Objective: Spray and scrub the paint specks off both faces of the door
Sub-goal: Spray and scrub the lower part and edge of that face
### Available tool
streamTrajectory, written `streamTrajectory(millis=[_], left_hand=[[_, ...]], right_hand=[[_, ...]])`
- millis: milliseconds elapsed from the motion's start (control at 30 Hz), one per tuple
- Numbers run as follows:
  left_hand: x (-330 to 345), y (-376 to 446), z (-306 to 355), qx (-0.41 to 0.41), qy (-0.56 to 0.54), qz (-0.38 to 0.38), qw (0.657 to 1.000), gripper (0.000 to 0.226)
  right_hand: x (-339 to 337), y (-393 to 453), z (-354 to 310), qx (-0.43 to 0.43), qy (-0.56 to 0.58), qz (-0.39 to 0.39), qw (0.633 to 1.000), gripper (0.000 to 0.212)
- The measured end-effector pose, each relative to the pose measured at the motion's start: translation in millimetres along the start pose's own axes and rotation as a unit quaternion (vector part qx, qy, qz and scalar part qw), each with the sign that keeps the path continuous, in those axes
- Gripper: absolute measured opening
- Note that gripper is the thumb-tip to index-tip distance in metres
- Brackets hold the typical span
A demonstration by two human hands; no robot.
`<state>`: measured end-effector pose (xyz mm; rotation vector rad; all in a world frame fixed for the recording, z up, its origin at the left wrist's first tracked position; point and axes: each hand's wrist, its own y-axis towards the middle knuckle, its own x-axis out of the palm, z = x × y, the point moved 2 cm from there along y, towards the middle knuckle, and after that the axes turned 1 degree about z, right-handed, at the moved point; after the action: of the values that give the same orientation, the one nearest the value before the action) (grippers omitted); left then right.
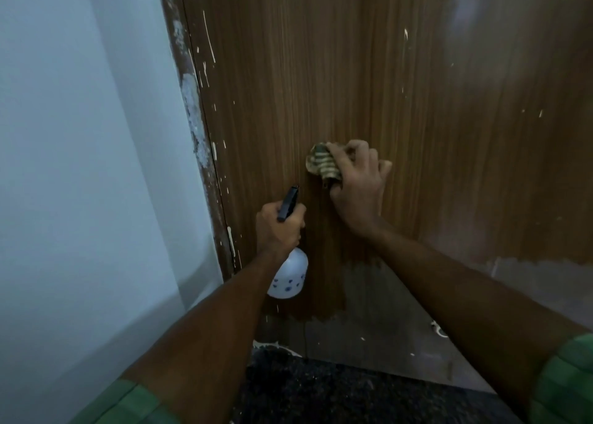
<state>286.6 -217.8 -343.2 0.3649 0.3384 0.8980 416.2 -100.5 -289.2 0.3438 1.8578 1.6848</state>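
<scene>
1. I am facing a brown wood-grain door (321, 70) from close up, looking forward and down along both of my bare forearms.
2. My right hand (357, 182) has its grip clenched around a crumpled striped cloth (322, 165), green and pale, and presses it flat against the door face at about the middle of the view.
3. The cloth bulges out past my fingers on the left side of that hand.
4. My left hand (279, 227) sits lower and to the left, its grip wrapped around the neck of a white spray bottle (288, 279).
5. The bottle's rounded body, dotted with small blue marks, hangs below my fist, just beside the door.
6. Its dark trigger head (288, 203) sticks up out of my fist, pointing up toward the door.
7. Pale paint specks (208, 41) and thin drips scatter over the door, thickest along its left edge, with more at the upper right.
8. The door frame (192, 109) on the left is blotched with whitish paint and meets a plain pale wall (80, 134).
9. The lower part of the door is a duller grey-brown band with a ragged upper edge.
10. A dark speckled floor (321, 391) lies at the bottom, and green sleeves (564, 378) show at both lower corners.
</scene>
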Motion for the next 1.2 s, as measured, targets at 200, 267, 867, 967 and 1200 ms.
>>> streamTrajectory(millis=[200, 267, 867, 967, 1200], left_hand=[[-1.7, -25.1, -26.8, 0.008, 0.051, -0.078, 0.996, 0.023], [-3.3, -36.0, -44.4, -0.008, 0.068, -0.103, 0.992, 0.022], [63.1, -80.1, -108.4, -0.003, 0.122, -0.213, 0.970, 0.044], [73.6, -84.0, -113.5, 0.016, 0.143, -0.248, 0.958, 0.043], [106.8, -98.7, -118.2, 0.045, 0.208, -0.311, 0.926, 0.039]], right_hand=[[15.8, -93.0, 26.0, -0.281, -0.065, -0.178, 0.941, 0.074], [23.9, -146.1, 37.4, -0.414, -0.087, -0.223, 0.878, 0.063], [24.0, -241.9, 87.9, -0.525, -0.062, -0.304, 0.792, 0.026], [7.9, -212.2, 102.8, -0.451, -0.075, -0.238, 0.857, 0.035], [-58.6, -148.3, 138.2, -0.204, -0.126, -0.221, 0.945, 0.062]])
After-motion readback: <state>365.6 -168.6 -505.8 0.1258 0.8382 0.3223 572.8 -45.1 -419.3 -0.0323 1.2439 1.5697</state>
